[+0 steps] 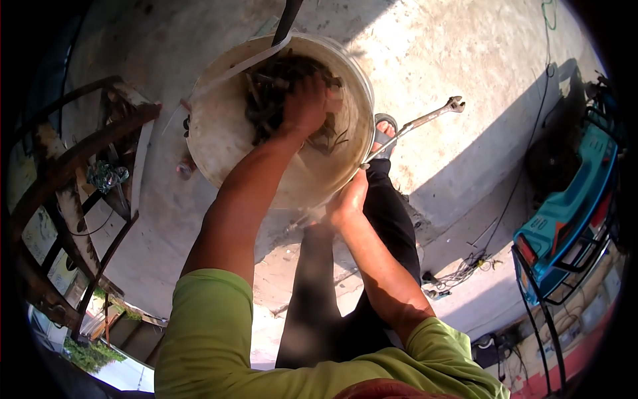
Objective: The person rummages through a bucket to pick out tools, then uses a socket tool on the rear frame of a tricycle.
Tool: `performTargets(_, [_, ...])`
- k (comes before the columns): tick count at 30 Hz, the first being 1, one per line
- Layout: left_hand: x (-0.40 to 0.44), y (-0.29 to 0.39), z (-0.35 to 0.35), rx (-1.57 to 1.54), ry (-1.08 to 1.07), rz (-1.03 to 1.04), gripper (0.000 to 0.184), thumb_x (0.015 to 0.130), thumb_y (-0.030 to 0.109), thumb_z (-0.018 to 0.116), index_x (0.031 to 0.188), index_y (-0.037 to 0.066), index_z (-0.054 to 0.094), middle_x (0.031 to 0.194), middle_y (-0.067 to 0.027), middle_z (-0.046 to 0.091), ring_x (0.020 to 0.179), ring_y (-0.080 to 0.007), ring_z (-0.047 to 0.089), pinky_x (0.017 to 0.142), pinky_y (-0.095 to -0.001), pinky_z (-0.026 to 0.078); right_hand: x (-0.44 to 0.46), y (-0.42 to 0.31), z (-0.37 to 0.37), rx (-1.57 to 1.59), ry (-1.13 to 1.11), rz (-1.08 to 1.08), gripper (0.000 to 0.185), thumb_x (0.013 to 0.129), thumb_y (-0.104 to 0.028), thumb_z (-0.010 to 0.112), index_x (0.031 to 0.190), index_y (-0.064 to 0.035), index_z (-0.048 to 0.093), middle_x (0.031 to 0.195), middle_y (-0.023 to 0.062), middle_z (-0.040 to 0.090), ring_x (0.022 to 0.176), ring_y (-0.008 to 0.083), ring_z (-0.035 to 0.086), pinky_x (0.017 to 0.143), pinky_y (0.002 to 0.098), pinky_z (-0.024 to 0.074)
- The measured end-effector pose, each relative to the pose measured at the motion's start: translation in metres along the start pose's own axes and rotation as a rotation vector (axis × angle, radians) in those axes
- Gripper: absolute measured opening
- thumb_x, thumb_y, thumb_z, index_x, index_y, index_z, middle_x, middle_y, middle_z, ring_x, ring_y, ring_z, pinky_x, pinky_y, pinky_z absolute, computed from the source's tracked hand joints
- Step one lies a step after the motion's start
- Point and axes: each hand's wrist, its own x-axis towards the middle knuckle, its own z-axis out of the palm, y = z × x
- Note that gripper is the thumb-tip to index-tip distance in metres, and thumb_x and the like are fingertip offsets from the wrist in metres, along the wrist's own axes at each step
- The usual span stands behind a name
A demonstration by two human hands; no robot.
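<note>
Bucket [222, 143] directly in front, mouth upward, just left of the sandalled foot [383, 130], with dark metal pieces [264, 100] gathered toward its far side. Left hand [307, 106] sunk among the pieces, partly hidden; whether grasping or loose, impossible to tell. Right hand [349, 198] at the near right rim, beside the end of an adjustable wrench [425, 118]; exact grip likewise not discernible. For good practice: sift slowly, move upper pieces aside first, mind possible sharp ends, steady the rim, and keep the wrench clear of the foot.
</note>
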Motion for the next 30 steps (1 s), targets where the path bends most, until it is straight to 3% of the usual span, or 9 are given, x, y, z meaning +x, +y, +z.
performTargets(3, [-0.006,-0.031,-0.023,-0.148,-0.119,0.189,0.069,0.076,0.014,0.072,0.139,0.008,0.046,0.131,-0.0186,0.055,0.117,-0.0396,0.056,0.096,-0.0493,0.049,0.002,0.001,0.001,0.008,0.0,0.002,0.042,0.1,-0.039,0.042,0.121,-0.0068,0.061,0.119,0.0073,0.065,0.11,0.0243,0.06,0.098,0.0381,0.0469])
performTargets(4, [-0.008,-0.037,-0.028,-0.16,-0.154,0.186,0.06,0.078,0.014,0.07,0.134,0.008,0.048,0.13,-0.0182,0.055,0.116,-0.0394,0.056,0.093,-0.0499,0.05,0.001,0.002,0.0,0.018,0.004,0.006,0.041,0.1,-0.039,0.043,0.119,-0.0078,0.062,0.117,0.0053,0.066,0.108,0.0227,0.06,0.097,0.0359,0.0476])
performTargets(6, [-0.007,-0.048,-0.041,-0.18,-0.203,0.175,0.041,0.082,0.013,0.065,0.122,0.008,0.054,0.127,-0.0174,0.055,0.115,-0.0389,0.056,0.087,-0.0512,0.052,-0.005,0.001,0.003,0.005,0.026,0.022,0.041,0.1,-0.039,0.043,0.118,-0.0082,0.062,0.116,0.0052,0.066,0.108,0.0228,0.06,0.096,0.0364,0.0479])
performTargets(9, [-0.02,-0.048,-0.047,-0.236,-0.231,0.026,0.054,0.081,0.016,0.07,0.131,0.007,0.053,0.131,-0.0199,0.056,0.119,-0.0415,0.055,0.097,-0.0494,0.049,-0.009,0.0,0.009,0.015,0.022,0.037,0.04,0.1,-0.039,0.043,0.117,-0.009,0.062,0.114,0.0052,0.066,0.108,0.0236,0.06,0.096,0.0375,0.0483])
performTargets(15, [-0.008,-0.051,-0.023,-0.216,-0.188,-0.05,0.035,0.085,0.008,0.061,0.12,0.003,0.061,0.111,-0.0208,0.065,0.106,-0.0418,0.062,0.09,-0.0493,0.051,0.0,0.003,-0.001,-0.01,-0.028,-0.012,0.046,0.102,-0.041,0.038,0.125,-0.0074,0.058,0.125,0.009,0.062,0.118,0.0284,0.056,0.105,0.043,0.0437])
performTargets(20, [-0.038,-0.024,-0.077,-0.465,-0.132,0.232,0.026,0.08,-0.001,0.056,0.104,0.001,0.065,0.098,-0.0185,0.068,0.096,-0.0396,0.064,0.082,-0.0457,0.052,-0.001,0.002,-0.001,-0.018,-0.062,-0.002,0.046,0.101,-0.041,0.038,0.125,-0.0081,0.06,0.123,0.007,0.063,0.116,0.0258,0.057,0.103,0.0405,0.0451])
performTargets(23, [-0.067,-0.016,-0.109,-0.584,-0.143,0.476,0.033,0.073,-0.011,0.052,0.1,0.001,0.065,0.095,-0.0153,0.068,0.092,-0.037,0.065,0.08,-0.0433,0.052,0.001,0.0,-0.001,-0.017,-0.098,0.003,0.046,0.1,-0.041,0.039,0.124,-0.0083,0.061,0.121,0.0065,0.064,0.114,0.0247,0.058,0.101,0.0396,0.0467])
performTargets(27, [-0.123,-0.009,-0.209,-0.606,0.079,0.519,0.044,0.068,-0.016,0.055,0.107,0.001,0.067,0.104,-0.0142,0.07,0.097,-0.0318,0.068,0.087,-0.0398,0.053,-0.003,-0.001,0.004,-0.033,-0.068,-0.003,0.046,0.099,-0.04,0.04,0.123,-0.007,0.061,0.12,0.0074,0.065,0.112,0.0252,0.06,0.1,0.0393,0.0479])
performTargets(30, [-0.17,-0.038,-0.26,-0.646,0.403,0.236,0.027,0.088,-0.009,0.058,0.113,-0.003,0.064,0.109,-0.017,0.07,0.104,-0.0277,0.067,0.093,-0.0349,0.052,0.002,0.001,-0.001,-0.034,-0.068,-0.011,0.043,0.099,-0.04,0.042,0.119,-0.0073,0.061,0.117,0.0069,0.065,0.11,0.025,0.06,0.098,0.0386,0.0486])
